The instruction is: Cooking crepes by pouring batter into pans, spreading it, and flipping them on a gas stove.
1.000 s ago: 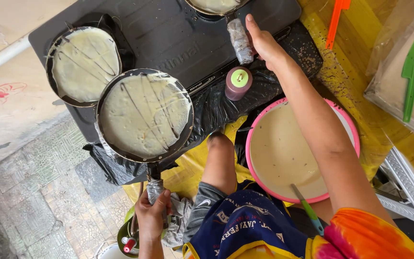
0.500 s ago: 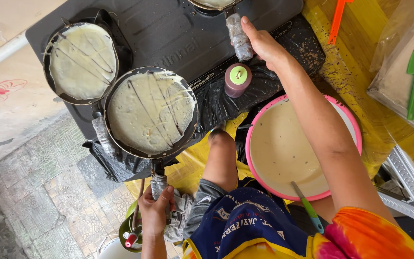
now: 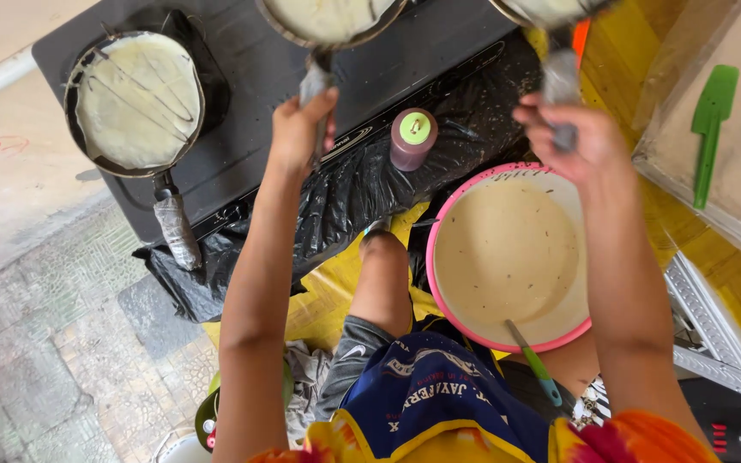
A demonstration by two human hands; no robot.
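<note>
My left hand (image 3: 304,124) grips the wrapped handle of a round pan (image 3: 302,41) of pale batter, held at the top centre over the black stove (image 3: 242,137). Over at the top right, my right hand (image 3: 573,135) grips the handle of a second pan (image 3: 516,17), which is mostly cut off by the frame edge. A third pan (image 3: 68,94) sits on the stove at the left, holding a thin pale crepe (image 3: 135,99) with its handle pointing toward me. Neither hand touches it.
A pink-rimmed bowl (image 3: 433,257) of batter stands below my right hand, with a green-handled utensil (image 3: 535,367) leaning in it. A brown bottle with a green cap (image 3: 411,139) stands on black plastic sheeting (image 3: 345,189). A green spatula (image 3: 713,107) lies at the right. My knee (image 3: 381,274) is in the middle.
My left hand has slid up the handle, and its pan now sits at the top centre instead of the near part of the stove. My right hand has taken hold of the far pan's handle and moved right.
</note>
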